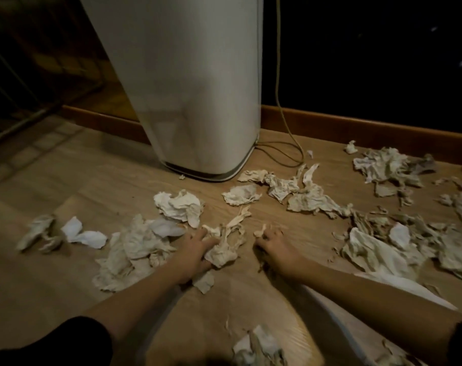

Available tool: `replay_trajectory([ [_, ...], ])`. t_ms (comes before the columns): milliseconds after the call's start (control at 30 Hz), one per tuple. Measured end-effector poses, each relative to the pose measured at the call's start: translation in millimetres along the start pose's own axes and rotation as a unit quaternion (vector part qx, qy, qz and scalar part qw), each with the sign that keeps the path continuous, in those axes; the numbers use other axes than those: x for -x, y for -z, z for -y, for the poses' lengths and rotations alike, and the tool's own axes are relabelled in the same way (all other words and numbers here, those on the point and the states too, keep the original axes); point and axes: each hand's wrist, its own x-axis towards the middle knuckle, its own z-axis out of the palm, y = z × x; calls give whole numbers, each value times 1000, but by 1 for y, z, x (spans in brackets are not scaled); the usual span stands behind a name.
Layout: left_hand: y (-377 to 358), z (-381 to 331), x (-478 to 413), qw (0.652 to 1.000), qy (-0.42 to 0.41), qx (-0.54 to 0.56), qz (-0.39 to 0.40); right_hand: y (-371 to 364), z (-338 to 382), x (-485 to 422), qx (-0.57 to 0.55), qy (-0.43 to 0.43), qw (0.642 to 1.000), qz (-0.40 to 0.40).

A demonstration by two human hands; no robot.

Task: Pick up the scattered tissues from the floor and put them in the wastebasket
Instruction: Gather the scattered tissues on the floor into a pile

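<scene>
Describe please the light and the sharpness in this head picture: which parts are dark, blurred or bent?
Head view: dim, warm light; the top right and far left fall almost black. The left hand, gripping a crumpled tissue, and the right hand show slight motion blur. Tissues at the left edge are smeared. The wide lens makes the tall white bin lean.

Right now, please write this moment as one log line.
left hand: grasping crumpled tissue | right hand: on floor, pinching scrap | tissues: many scattered
</scene>
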Motion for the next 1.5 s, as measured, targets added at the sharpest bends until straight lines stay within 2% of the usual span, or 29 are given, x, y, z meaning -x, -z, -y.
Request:
replay_trajectory([
  [100, -3, -10, 11, 999, -24, 15, -35, -9, -4, 21, -33, 33, 998, -32],
  [233, 1, -7, 31, 994, -37, 98, -37, -10, -9, 37, -142, -23, 987, -74],
  [367, 16, -12, 49, 979, -24, 164, -120, -2, 13, 46, -249, -67, 960, -110],
  [467, 27, -14, 62, 969, -39, 170, -173, 0, 51, 58, -296, -38, 950, -92],
  [567, 28, -24, 81, 961, -69, 178, -200, -11, 87, 80, -241, 5, 970, -2],
  [667, 17, -26, 100, 968, -73, 159, -182, -34, 97, 117, -109, 59, 988, 95],
  [767, -4, -18, 118, 984, -61, 113, -122, -56, 89, 146, -20, 121, 991, 62],
  [867, -21, -27, 132, 995, -47, 86, 33, -70, 76, 161, -64, 140, 988, -5],
  [933, -31, -41, 136, 994, -53, 56, 80, -72, 67, 167, -95, 127, 987, -14],
  [1067, -37, -60, 125, 993, -71, 93, -8, -62, 51, 165, -145, 65, 986, -47],
  [1133, -31, -61, 110, 991, -81, 104, -23, -47, 45, 153, -168, 30, 983, -68],
  [1200, -20, -57, 96, 990, -66, 113, -44, -26, 40, 134, -179, -5, 980, -92],
  [1300, 2, -47, 85, 980, -22, 152, -126, -2, 39, 98, -183, -31, 974, -131],
  [1400, 22, -40, 90, 973, 1, 154, -169, 1, 54, 71, -171, -35, 981, -80],
  [1500, 19, -36, 109, 985, -8, 133, -113, -19, 64, 62, -89, 5, 996, 11],
])
